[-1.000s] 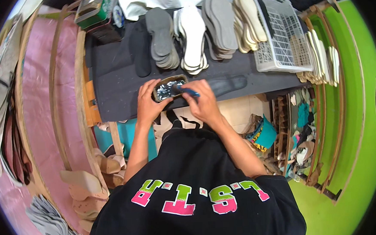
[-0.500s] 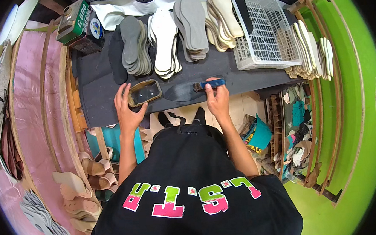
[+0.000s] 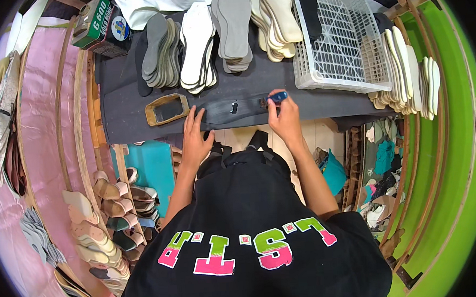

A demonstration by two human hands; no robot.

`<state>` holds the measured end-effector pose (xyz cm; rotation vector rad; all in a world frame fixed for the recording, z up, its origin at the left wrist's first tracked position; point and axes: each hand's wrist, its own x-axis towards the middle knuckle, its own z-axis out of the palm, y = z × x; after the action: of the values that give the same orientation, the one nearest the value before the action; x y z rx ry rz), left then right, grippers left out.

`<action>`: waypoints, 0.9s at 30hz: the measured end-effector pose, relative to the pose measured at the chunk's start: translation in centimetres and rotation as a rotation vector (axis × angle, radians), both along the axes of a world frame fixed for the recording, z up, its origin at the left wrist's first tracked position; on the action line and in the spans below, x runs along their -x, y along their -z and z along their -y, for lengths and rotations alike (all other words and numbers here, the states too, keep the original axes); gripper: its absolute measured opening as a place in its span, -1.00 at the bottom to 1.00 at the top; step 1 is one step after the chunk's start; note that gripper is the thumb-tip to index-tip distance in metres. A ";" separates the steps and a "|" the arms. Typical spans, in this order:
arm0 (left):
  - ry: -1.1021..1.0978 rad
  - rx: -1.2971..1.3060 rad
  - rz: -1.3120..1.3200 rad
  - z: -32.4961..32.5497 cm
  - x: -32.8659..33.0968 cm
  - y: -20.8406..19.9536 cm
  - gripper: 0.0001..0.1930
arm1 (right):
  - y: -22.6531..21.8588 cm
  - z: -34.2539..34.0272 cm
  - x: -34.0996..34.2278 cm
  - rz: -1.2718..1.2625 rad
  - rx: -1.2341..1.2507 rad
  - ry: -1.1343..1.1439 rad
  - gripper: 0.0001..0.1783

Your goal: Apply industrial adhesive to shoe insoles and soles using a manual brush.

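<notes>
A dark shoe insole (image 3: 217,114) lies flat along the table's near edge, with a shiny whitish wet patch near its middle. My right hand (image 3: 286,119) is closed around the blue handle of a brush (image 3: 278,97); its dark bristles are down at the insole's right end. At the left end my left hand (image 3: 195,141) has its fingers stretched out, the tips by the insole's edge; whether they press on it I cannot tell. Just left of those fingers sits an open, brown-crusted rectangular container (image 3: 167,110) with dark contents.
Stacks of grey insoles (image 3: 234,26), white insoles (image 3: 196,45) and cream insoles (image 3: 280,15) line the table's back. A white plastic crate (image 3: 345,79) stands right of them, a green metal can (image 3: 98,26) at the far left. Shelves with shoe parts (image 3: 113,205) flank me.
My left hand has left the container and come right to the insole's left end. A shiny wet patch now shows on the insole. The brush stays in my right hand; the view has shifted.
</notes>
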<state>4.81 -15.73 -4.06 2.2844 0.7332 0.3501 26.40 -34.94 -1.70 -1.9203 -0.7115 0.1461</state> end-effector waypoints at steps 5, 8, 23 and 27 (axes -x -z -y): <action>-0.037 -0.068 -0.024 -0.2 -0.4 0.8 -0.36 | -0.2 -0.8 -0.7 -0.030 -0.084 -0.023 -0.85; -0.044 -0.047 -0.041 -0.3 -0.4 0.9 -0.38 | -1.5 -3.4 1.3 -0.045 -0.114 -0.130 -0.83; 0.278 -0.089 0.154 -5.1 2.0 1.9 -0.62 | 1.4 -6.2 5.0 -0.126 -0.064 -0.024 -0.89; 0.355 0.027 0.208 -6.4 2.6 2.1 -0.67 | 0.1 -5.3 4.9 -0.173 -0.007 0.265 -0.83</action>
<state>2.20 -9.37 -6.19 2.2553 0.2203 0.3980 21.46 -29.62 -1.85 -1.9485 -0.3385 0.1417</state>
